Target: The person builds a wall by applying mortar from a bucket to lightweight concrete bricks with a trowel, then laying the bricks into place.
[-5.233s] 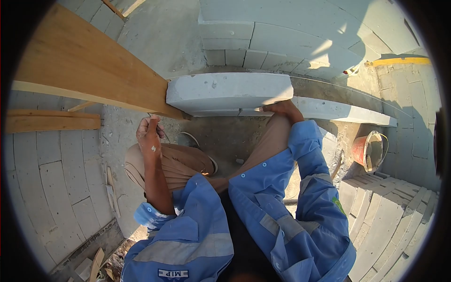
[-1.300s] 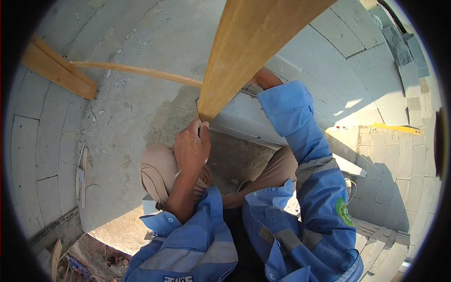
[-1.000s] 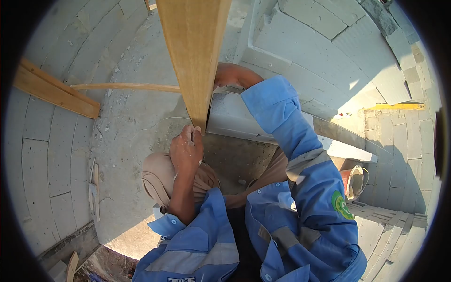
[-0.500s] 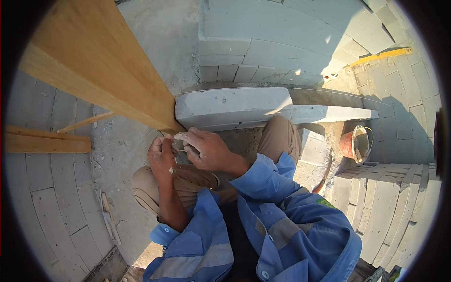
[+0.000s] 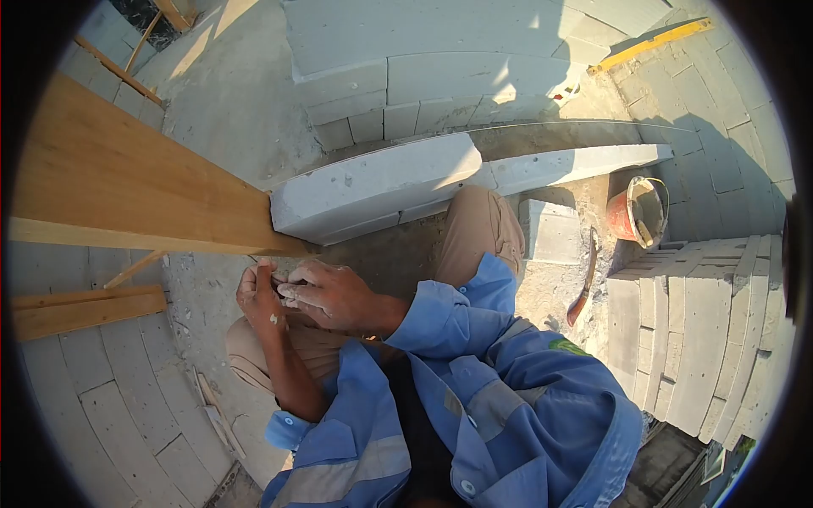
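My left hand (image 5: 261,296) and my right hand (image 5: 329,295) are close together above my bent knee, fingers pinched. Between them is something thin and small, hard to make out. Pale dust coats the fingers. Just above the hands stands a thick wooden post (image 5: 144,186), its lower end against a short wall of pale blocks (image 5: 373,182). A thin string (image 5: 542,124) runs along the top of that wall toward the right.
A red bucket (image 5: 623,217) with a handle stands at the right, near a curved tool (image 5: 583,296) on the floor. Stacked blocks (image 5: 677,330) rise at lower right. A yellow level (image 5: 652,46) leans at upper right. A wooden beam (image 5: 89,311) is at left.
The view has turned, so the post and wall appear tilted differently. My hands have drawn nearer each other and sit a little lower and further left in the frame.
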Demonstrator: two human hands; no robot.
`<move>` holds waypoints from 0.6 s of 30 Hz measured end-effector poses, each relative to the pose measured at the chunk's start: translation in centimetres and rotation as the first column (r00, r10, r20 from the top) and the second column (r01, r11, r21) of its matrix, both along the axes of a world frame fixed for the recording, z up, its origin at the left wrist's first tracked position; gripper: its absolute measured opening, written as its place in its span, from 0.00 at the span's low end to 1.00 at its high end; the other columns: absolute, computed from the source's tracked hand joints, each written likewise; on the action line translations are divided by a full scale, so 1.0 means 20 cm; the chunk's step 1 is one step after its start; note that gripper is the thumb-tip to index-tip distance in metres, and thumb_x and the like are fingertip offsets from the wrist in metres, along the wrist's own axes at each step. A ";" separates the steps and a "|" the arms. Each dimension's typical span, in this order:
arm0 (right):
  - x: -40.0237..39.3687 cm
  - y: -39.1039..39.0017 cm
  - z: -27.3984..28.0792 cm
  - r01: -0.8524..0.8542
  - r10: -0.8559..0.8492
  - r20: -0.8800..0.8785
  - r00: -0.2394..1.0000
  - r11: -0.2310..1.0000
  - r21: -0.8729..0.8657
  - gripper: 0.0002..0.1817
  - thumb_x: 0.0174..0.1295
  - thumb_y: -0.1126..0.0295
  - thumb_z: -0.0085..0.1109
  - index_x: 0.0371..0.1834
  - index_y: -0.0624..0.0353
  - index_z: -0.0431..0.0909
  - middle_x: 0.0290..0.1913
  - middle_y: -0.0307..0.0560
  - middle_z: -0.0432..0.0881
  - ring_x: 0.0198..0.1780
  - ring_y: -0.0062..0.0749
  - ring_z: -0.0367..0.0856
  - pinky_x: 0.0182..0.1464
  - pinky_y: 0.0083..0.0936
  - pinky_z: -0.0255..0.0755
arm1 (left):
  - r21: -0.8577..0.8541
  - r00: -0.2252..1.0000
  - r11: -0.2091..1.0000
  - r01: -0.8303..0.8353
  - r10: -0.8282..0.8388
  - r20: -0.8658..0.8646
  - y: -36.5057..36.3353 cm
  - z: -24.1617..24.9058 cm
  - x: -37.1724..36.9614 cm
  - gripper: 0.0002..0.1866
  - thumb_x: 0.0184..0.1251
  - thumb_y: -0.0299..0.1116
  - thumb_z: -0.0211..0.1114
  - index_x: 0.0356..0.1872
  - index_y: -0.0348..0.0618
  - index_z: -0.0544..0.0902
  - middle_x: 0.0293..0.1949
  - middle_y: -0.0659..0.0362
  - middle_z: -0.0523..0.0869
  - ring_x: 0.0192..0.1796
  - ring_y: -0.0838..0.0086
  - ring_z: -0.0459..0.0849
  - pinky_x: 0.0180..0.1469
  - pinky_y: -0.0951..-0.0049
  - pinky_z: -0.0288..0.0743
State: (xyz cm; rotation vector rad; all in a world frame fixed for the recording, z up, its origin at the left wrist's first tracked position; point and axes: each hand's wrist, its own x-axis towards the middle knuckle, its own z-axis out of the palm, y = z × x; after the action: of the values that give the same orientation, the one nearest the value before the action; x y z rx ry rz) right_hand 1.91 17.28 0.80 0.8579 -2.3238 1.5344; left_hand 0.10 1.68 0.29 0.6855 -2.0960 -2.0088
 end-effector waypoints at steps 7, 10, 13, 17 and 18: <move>-0.05 0.04 -0.05 -0.013 0.014 0.018 1.000 0.998 -0.062 0.12 0.59 0.72 0.61 0.46 0.60 0.83 0.45 0.48 0.78 0.47 0.46 0.78 0.47 0.39 0.74 | -0.065 1.000 0.998 0.012 -0.012 -0.011 0.01 0.01 -0.01 0.14 0.70 0.37 0.61 0.27 0.38 0.80 0.19 0.64 0.76 0.22 0.84 0.69 0.26 0.80 0.62; -0.06 0.05 -0.08 -0.007 0.006 -0.012 1.000 0.999 -0.045 0.14 0.58 0.73 0.63 0.48 0.56 0.84 0.43 0.45 0.80 0.46 0.43 0.79 0.44 0.35 0.77 | -0.066 1.000 0.998 0.009 -0.008 0.013 0.03 0.03 -0.01 0.15 0.71 0.38 0.60 0.26 0.39 0.79 0.18 0.65 0.75 0.21 0.84 0.69 0.25 0.80 0.61; -0.08 0.06 -0.10 -0.016 0.014 -0.021 1.000 0.997 -0.078 0.13 0.58 0.73 0.63 0.48 0.56 0.84 0.43 0.45 0.80 0.45 0.43 0.79 0.44 0.36 0.76 | -0.027 1.000 1.000 0.005 -0.004 0.027 0.04 0.02 -0.01 0.15 0.71 0.38 0.60 0.26 0.40 0.79 0.18 0.65 0.75 0.21 0.83 0.69 0.25 0.79 0.62; -0.07 0.06 -0.08 -0.042 0.049 0.064 0.997 0.993 -0.106 0.11 0.58 0.72 0.62 0.44 0.59 0.84 0.43 0.48 0.80 0.48 0.44 0.78 0.47 0.37 0.75 | -0.043 1.000 0.999 0.005 -0.005 0.013 0.05 0.03 -0.01 0.15 0.70 0.38 0.60 0.25 0.40 0.79 0.18 0.65 0.74 0.21 0.83 0.68 0.25 0.79 0.61; -0.07 0.06 -0.08 -0.044 0.050 0.053 0.997 0.993 -0.113 0.11 0.58 0.73 0.62 0.44 0.59 0.84 0.43 0.47 0.80 0.48 0.44 0.78 0.47 0.36 0.75 | -0.048 1.000 0.999 0.008 -0.007 0.019 0.05 0.03 -0.01 0.15 0.70 0.38 0.60 0.25 0.40 0.79 0.18 0.65 0.74 0.21 0.84 0.68 0.25 0.79 0.60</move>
State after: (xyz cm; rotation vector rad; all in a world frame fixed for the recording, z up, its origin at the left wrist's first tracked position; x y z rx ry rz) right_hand 0.59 18.56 -0.80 0.8585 -2.2451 1.7106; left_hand -0.16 2.69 0.86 0.6925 -2.1528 -1.9564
